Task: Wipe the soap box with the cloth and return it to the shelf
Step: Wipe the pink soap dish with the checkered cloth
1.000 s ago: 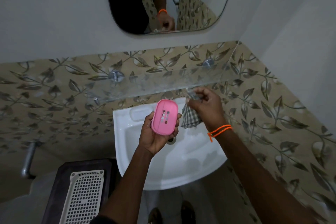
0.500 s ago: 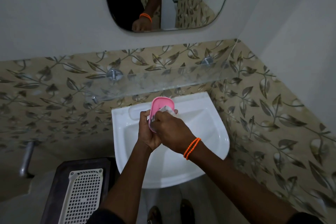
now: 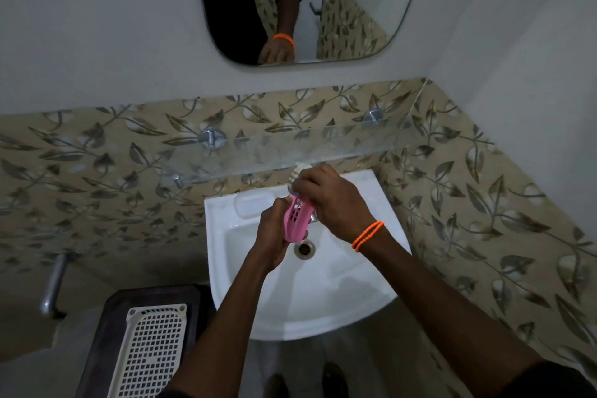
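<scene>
Soap box (image 3: 296, 220) turned edge-on, long axis now near-upright.

Left hand (image 3: 269, 237) grips pink soap box (image 3: 296, 220) over sink (image 3: 339, 300) — right hand (image 3: 332, 200) presses cloth (image 3: 295, 176) on it.

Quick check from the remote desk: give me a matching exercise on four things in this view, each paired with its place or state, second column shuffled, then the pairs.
Things:
1. soap box
2. cloth
3. glass shelf
4. white grid tray

Places or states:
A. mounted on the tiled wall above the sink, nothing on it
B. gripped in the left hand, held over the basin
C. lying on the dark stand left of the sink
D. bunched in the right hand, against the soap box

Pairs: 1-B, 2-D, 3-A, 4-C
</scene>
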